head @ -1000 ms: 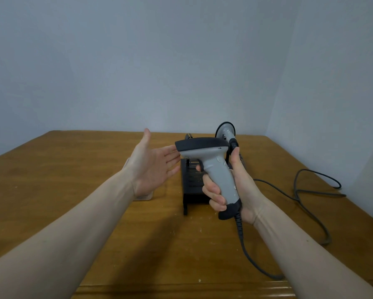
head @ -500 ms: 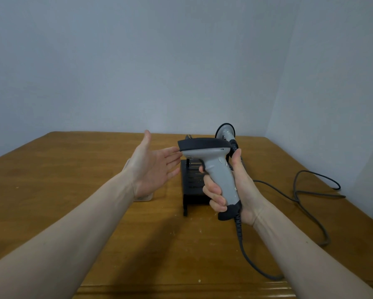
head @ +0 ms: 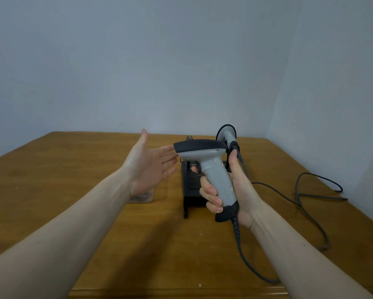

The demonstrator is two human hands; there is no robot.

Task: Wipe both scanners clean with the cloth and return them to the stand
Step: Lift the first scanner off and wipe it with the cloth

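Head: right hand [head: 235, 190] grips scanner [head: 211, 167]; left hand [head: 151, 167] flat.

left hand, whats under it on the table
A small clear flat piece lies on the wooden table under the open left hand. Only its near edge shows; wrist and palm cover the rest.

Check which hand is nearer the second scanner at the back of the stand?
Right. The right hand grips the grey scanner just in front of the second scanner; the left hand is open, farther left.
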